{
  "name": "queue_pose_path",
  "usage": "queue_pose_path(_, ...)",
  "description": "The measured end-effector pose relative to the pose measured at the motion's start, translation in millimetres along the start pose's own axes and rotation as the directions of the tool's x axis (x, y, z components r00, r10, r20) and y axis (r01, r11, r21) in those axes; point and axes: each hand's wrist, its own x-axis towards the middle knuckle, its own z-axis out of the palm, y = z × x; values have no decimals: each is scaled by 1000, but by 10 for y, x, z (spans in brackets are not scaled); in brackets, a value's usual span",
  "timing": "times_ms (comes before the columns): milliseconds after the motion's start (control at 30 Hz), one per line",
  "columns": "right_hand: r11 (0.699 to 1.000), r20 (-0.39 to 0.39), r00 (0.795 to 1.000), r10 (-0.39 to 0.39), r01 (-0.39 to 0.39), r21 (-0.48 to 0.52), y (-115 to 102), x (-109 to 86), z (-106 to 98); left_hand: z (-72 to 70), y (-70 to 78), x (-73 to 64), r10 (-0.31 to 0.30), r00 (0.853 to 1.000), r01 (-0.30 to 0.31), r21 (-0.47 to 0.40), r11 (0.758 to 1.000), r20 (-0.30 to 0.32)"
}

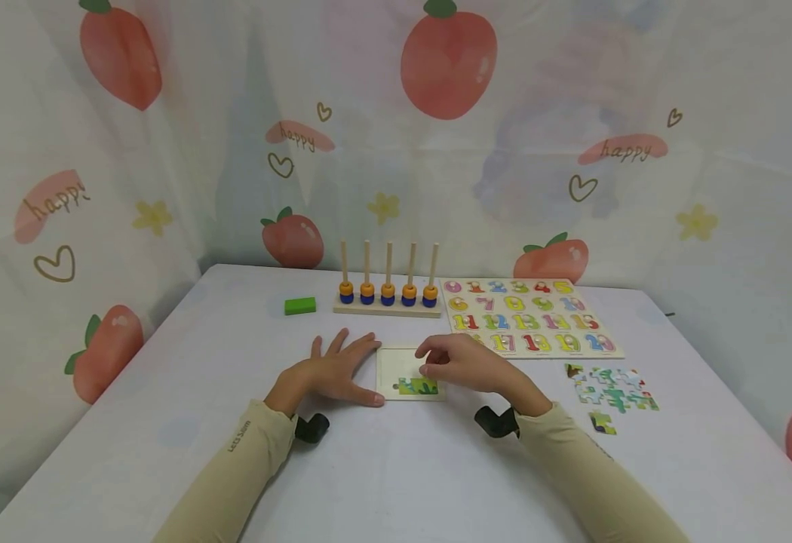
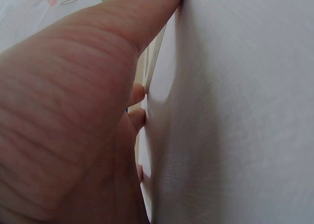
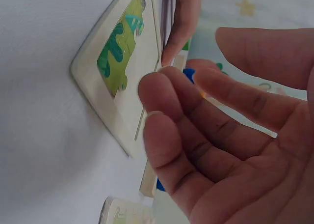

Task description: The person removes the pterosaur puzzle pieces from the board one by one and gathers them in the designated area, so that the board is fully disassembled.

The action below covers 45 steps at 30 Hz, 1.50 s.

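Observation:
A small pale wooden puzzle tray (image 1: 388, 360) lies flat in front of me, with joined green puzzle pieces (image 1: 415, 386) along its near side. My left hand (image 1: 333, 373) rests beside the tray's left edge, fingers spread and thumb by the near left corner. Over the tray's right part hovers my right hand (image 1: 467, 363), its fingers loosely bent. In the right wrist view the right hand (image 3: 221, 135) has its thumb apart from the fingers and nothing between them. The left wrist view mostly shows the left hand's palm side (image 2: 73, 111) close to the tabletop.
Loose puzzle pieces (image 1: 616, 390) lie in a cluster at the right, with a separate piece (image 1: 602, 422) nearer. Behind stand a peg stand (image 1: 387, 310) with orange and blue beads, a green block (image 1: 299, 305) and a number board (image 1: 528, 304). A printed curtain (image 1: 382, 151) hangs behind.

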Motion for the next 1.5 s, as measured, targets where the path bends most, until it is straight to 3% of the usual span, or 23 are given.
queue_pose_path(300,999,86,996,10,-7,-43,-13,43,92,13,12,29,20,1000,-20,-30,999,11)
queue_pose_path(900,997,39,999,-23,26,-72,27,123,265,-61,30,-88,16,1000,-16,-38,999,7)
queue_pose_path(1500,984,-9,1000,17,-18,-175,-12,133,370,-34,19,-41,13,1000,-13,-18,1000,12)
